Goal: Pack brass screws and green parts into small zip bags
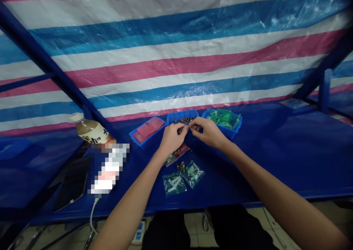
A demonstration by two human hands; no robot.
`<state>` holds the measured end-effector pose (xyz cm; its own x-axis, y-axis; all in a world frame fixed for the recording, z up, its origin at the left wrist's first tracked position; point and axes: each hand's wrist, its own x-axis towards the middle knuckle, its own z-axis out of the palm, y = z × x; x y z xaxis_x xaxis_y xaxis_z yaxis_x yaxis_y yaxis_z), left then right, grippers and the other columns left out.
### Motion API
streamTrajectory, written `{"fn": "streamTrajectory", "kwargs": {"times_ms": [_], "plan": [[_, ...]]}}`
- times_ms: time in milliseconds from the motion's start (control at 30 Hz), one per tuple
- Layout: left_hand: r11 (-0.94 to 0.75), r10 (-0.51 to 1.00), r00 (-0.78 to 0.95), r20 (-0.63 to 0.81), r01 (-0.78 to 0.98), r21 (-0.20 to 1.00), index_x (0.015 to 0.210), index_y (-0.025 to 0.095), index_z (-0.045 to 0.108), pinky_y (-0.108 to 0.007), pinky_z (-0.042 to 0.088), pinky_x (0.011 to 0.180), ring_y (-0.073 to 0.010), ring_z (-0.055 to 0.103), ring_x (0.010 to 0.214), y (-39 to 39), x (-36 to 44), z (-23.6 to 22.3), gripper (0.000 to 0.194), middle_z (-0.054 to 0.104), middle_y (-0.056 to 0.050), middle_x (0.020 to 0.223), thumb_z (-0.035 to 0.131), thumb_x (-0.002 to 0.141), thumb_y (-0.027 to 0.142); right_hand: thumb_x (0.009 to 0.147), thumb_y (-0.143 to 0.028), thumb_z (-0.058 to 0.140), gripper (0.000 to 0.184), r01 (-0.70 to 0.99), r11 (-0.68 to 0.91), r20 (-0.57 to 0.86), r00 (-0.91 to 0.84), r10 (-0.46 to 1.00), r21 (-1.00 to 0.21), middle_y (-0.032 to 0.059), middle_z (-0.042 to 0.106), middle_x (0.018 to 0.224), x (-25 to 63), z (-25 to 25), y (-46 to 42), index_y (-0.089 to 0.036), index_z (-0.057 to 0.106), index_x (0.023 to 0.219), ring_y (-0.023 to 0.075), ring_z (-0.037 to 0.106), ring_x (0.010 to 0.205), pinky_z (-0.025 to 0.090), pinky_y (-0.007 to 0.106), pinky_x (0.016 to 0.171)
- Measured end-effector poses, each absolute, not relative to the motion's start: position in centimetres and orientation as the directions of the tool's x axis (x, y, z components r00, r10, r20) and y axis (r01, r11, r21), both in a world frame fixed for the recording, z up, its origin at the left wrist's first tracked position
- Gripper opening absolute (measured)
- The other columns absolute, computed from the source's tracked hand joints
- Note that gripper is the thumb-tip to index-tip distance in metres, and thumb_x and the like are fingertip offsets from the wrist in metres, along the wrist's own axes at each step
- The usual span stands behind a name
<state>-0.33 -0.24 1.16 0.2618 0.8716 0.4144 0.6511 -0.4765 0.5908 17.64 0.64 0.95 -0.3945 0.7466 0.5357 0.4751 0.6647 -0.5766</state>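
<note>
A small brass-coloured piece [191,129] is showing between the fingers of the right hand [205,131], which are pinching it above the tabletop [275,150]. The left hand [173,136] is meeting it there, thumb and forefinger curling together; whether they are gripping the piece too, I cannot tell. Behind the hands, a middle blue bin [182,114] is holding metal pieces [184,120], the bin beside the left hand is holding pink packets [150,128], and the one beside the right is holding green bags [223,116]. Nearer the person, two filled bags [174,183] are lying beside loose brass-coloured hardware [181,166].
</note>
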Motion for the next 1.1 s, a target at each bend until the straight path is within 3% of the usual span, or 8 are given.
{"fn": "streamTrajectory", "kwargs": {"times_ms": [200,300,467,600,733,867,1100], "plan": [[-0.419,0.908,0.263,0.327,0.536,0.733,0.08,0.016,0.073,-0.026,0.038,0.059,-0.0144,0.056,0.063,0.0,-0.6,1.1,0.035,0.069,-0.002,0.072,0.056,0.088,0.046,0.083,-0.008,0.053,0.028,0.505,0.769,0.607,-0.487,0.629,-0.392,0.0074,0.063,0.098,17.6,1.5,0.1,-0.018,0.062,0.108,0.02,0.057,0.091,0.046,0.033,0.084],[-0.399,0.916,0.255,0.311,0.473,0.786,0.079,0.015,0.072,-0.026,0.04,0.061,-0.0148,0.057,0.064,0.3,-0.7,0.8,0.033,0.069,-0.003,0.071,0.062,0.084,0.045,0.085,-0.008,0.051,0.034,0.471,0.803,0.614,-0.527,0.588,-0.365,0.0073,0.064,0.106,17.5,1.8,-0.2,-0.02,0.059,0.116,0.0206,0.056,0.098,0.044,0.035,0.089],[-0.414,0.909,0.197,0.368,0.304,0.858,0.094,0.016,0.073,-0.027,0.045,0.068,-0.0171,0.063,0.077,0.7,-0.9,0.9,0.025,0.072,-0.005,0.088,0.069,0.08,0.037,0.088,-0.014,0.051,0.035,0.481,0.732,0.626,-0.395,0.673,-0.483,0.0079,0.065,0.107,17.6,1.9,-0.1,-0.02,0.057,0.122,0.0203,0.058,0.096,0.046,0.033,0.083],[-0.455,0.89,0.151,0.43,0.334,0.825,0.098,0.02,0.073,-0.026,0.041,0.062,-0.0155,0.06,0.074,0.7,-1.1,1.1,0.023,0.072,-0.003,0.087,0.071,0.079,0.033,0.093,-0.026,0.048,0.021,0.496,0.609,0.564,-0.26,0.784,-0.619,0.0076,0.069,0.095,17.6,2.3,-0.2,-0.018,0.065,0.101,0.0184,0.062,0.083,0.046,0.03,0.073],[-0.508,0.859,0.169,0.483,0.393,0.766,0.097,0.023,0.074,-0.027,0.04,0.064,-0.0163,0.059,0.077,0.4,-0.9,1.1,0.02,0.072,-0.002,0.087,0.072,0.08,0.032,0.094,-0.031,0.048,0.025,0.497,0.563,0.476,-0.302,0.826,-0.661,0.0052,0.069,0.081,17.3,2.5,-0.4,-0.016,0.067,0.087,0.0156,0.059,0.07,0.042,0.028,0.064],[-0.535,0.84,0.182,0.511,0.435,0.724,0.095,0.023,0.074,-0.028,0.04,0.064,-0.0168,0.058,0.079,0.2,-0.8,1.1,0.02,0.072,-0.002,0.086,0.073,0.079,0.035,0.092,-0.03,0.05,0.022,0.463,0.553,0.457,-0.311,0.833,-0.692,0.0046,0.069,0.081,17.2,2.3,-0.3,-0.017,0.067,0.087,0.0155,0.059,0.07,0.042,0.028,0.065],[-0.474,0.88,0.194,0.434,0.432,0.767,0.109,0.022,0.067,-0.026,0.04,0.061,-0.0164,0.06,0.08,0.6,-0.9,0.8,0.032,0.072,-0.004,0.093,0.073,0.078,0.026,0.088,-0.028,0.056,0.013,0.397,0.525,0.455,-0.262,0.851,-0.753,0.0062,0.071,0.09,17.6,2.0,0.2,-0.019,0.065,0.089,0.0174,0.063,0.078,0.047,0.03,0.072]]}}
